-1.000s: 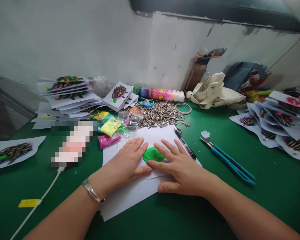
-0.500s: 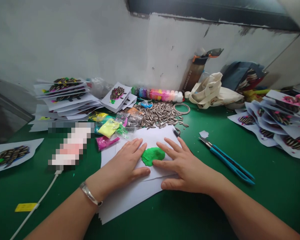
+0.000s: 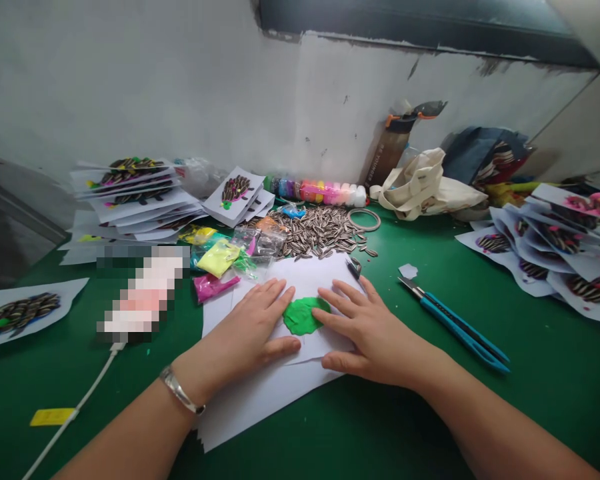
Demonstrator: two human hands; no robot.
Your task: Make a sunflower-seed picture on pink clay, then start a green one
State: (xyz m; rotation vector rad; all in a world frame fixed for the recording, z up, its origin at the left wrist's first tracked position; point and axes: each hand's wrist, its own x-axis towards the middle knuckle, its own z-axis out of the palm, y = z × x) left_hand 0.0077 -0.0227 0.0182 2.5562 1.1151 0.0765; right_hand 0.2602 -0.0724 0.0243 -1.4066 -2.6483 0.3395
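A flattened, uneven patch of green modelling clay (image 3: 300, 317) lies on the top sheet of white paper (image 3: 300, 273), between my two hands. My left hand (image 3: 253, 320) rests flat on the paper, its forefinger at the clay's left edge and its thumb below. My right hand (image 3: 365, 327) is spread out, with the forefinger pressing on the clay's right part. The thumb of that hand points left over the paper. Neither hand grips anything. Beyond my right fingers a dark pen (image 3: 353, 269) lies on the paper's edge.
Sunflower seeds (image 3: 320, 230) lie behind the paper, beside bagged coloured clay (image 3: 219, 258). A blue craft knife (image 3: 463, 330) rests at the right. Stacks of seed-decorated sheets (image 3: 145, 210) stand left and right. A bottle (image 3: 387, 150) and a cloth bag (image 3: 415, 187) are by the wall.
My right forefinger has shifted from the clay's lower edge up onto its right part. The clay looks slightly more spread at the lower left. My left hand has barely moved.
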